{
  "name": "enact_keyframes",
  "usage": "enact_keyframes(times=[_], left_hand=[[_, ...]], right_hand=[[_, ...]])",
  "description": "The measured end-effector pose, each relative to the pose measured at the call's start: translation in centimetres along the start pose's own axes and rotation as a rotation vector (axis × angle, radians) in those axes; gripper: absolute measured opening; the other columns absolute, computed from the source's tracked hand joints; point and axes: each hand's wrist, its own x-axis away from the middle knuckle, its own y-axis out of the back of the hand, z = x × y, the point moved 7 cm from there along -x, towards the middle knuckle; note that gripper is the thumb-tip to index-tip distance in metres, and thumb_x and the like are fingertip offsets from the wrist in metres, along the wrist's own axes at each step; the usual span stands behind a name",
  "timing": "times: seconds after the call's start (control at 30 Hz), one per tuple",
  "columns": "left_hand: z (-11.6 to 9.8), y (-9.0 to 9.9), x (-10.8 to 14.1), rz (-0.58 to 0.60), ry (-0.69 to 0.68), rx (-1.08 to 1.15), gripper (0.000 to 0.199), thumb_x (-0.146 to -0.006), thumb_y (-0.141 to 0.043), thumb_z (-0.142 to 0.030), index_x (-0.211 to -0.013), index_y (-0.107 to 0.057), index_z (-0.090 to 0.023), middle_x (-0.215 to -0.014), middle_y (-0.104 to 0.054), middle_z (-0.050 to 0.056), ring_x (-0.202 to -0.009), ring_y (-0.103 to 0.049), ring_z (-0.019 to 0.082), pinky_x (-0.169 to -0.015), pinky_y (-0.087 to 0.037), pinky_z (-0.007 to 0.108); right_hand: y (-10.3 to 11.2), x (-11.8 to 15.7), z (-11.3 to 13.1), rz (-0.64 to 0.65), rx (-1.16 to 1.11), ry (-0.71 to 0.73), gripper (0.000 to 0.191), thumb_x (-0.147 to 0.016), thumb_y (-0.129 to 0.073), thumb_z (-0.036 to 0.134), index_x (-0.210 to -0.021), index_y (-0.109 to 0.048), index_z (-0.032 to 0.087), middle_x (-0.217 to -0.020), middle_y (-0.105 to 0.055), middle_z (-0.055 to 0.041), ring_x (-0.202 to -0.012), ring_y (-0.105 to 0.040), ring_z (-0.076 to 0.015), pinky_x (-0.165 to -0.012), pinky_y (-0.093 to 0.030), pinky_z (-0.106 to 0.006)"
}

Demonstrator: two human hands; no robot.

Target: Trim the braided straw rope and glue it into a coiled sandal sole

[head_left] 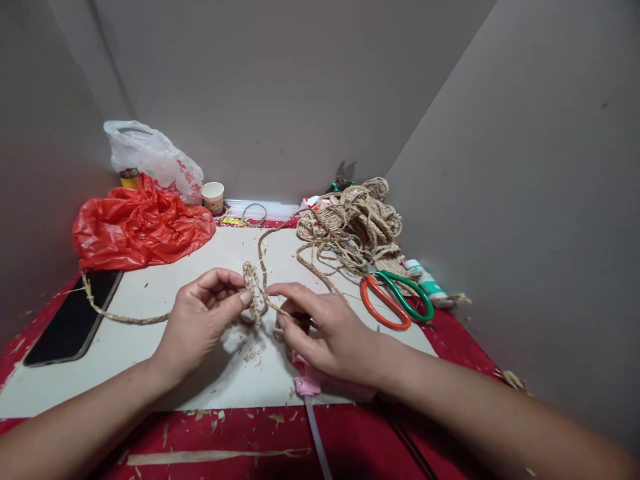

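A small coiled piece of braided straw cord (255, 293) stands on edge between my two hands. My left hand (203, 320) pinches its left side between thumb and fingers, and a cord tail (135, 320) runs out leftward from behind that hand. My right hand (320, 327) has its fingers closed on the cord strand just right of the coil, the index finger stretched toward it. From there a strand (261, 257) loops up and back toward the pile. Below my right hand lies a pink tool (307, 381) with a translucent stick, partly hidden by the hand.
A pile of braided cord (355, 220) lies at the back right, with orange-and-green-handled scissors (400, 300) and a white-green tube (425, 283) beside it. At left are a red plastic bag (140, 227), a phone (75, 320) and a paper cup (213, 198). Grey walls enclose the white board (200, 383).
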Motion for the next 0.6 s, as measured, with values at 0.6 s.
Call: enact_keyframes(times=[0.6], left_hand=[[0.2,0.0,0.0,-0.027,0.022,-0.087,0.017,-0.070,-0.080,-0.023,-0.080,-0.067,-0.017,-0.073,-0.065,-0.003,-0.065,-0.058,0.008,-0.061,-0.048,0.017]], right_hand=[[-1.3,1.1,1.3,0.143,0.698,0.349,0.057,-0.080,-0.059,0.016,-0.133,-0.043,0.000,-0.070,-0.061,-0.0012,-0.058,-0.052,-0.0147,-0.051,-0.035,-0.028]])
